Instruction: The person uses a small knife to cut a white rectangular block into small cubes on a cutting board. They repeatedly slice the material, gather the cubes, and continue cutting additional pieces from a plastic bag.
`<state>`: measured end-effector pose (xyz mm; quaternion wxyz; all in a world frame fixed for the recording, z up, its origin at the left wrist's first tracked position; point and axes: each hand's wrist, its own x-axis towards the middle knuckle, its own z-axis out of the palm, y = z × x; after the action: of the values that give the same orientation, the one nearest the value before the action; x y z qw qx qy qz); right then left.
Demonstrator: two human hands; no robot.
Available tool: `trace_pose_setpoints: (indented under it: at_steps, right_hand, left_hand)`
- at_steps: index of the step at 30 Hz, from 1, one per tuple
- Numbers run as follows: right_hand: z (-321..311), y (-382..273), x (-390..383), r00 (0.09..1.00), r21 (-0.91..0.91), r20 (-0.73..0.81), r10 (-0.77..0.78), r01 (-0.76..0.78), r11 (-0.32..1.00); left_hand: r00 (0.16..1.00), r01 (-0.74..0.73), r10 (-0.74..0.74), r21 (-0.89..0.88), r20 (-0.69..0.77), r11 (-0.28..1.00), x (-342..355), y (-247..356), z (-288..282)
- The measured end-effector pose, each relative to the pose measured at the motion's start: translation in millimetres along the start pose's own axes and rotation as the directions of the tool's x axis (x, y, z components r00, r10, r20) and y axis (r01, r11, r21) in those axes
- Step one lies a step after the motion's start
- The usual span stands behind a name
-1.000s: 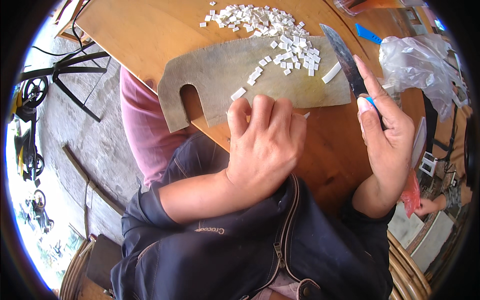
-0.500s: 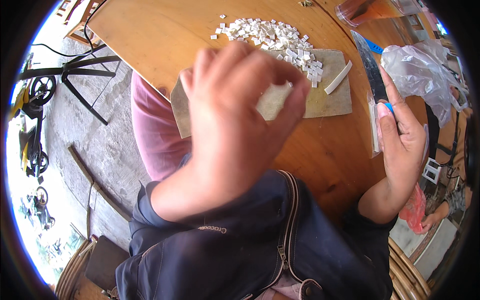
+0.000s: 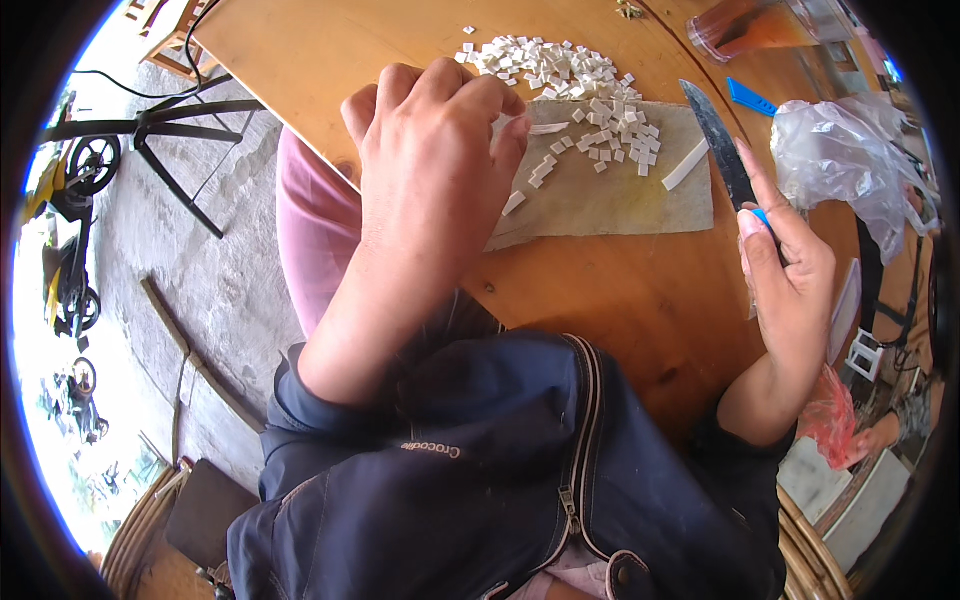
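My left hand (image 3: 428,160) is over the left part of a grey-brown cutting board (image 3: 600,205), fingers curled and thumb close to the index finger. A thin white strip (image 3: 546,129) shows beside the thumb tip; whether the fingers grip it cannot be seen. My right hand (image 3: 795,255) holds a knife (image 3: 722,140) with a dark blade and blue handle, tip pointing up and away, at the board's right edge. Small white squares (image 3: 560,68) form a heap at and beyond the board's far edge. Several cut pieces (image 3: 543,170) and a longer white strip (image 3: 685,166) lie on the board.
A blue-handled tool (image 3: 750,97) lies past the knife, near a crumpled clear plastic bag (image 3: 840,150). A glass of reddish-brown drink (image 3: 765,28) is at the far right. Another person's hand (image 3: 878,438) is by a red plastic bag (image 3: 828,410). A black tripod stand (image 3: 150,125) stands left.
My left hand has shifted left, uncovering cut pieces and a thin strip on the board. The knife in my right hand has moved slightly left, and the view has shifted a little.
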<state>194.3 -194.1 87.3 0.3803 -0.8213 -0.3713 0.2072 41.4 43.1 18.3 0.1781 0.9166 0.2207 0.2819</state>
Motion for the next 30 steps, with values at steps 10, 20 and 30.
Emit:
trace_pose_setpoints:
  at_steps: [10,20,30]
  right_hand:
    - [19,-1,4,0.99,0.004,0.136,0.047,-0.048,0.999]
    - [29,4,6,0.972,-0.007,0.231,-0.049,0.052,0.999]
    - [61,-9,-2,0.952,-0.144,0.247,-0.182,0.222,0.964]
  left_hand:
    - [0.985,0.169,0.097,-0.846,0.139,-0.505,-34,38,-107]
    - [0.986,0.165,0.132,-0.669,0.1,-0.725,-47,52,-117]
    - [0.975,0.211,0.081,-0.759,0.206,-0.616,-53,43,-102]
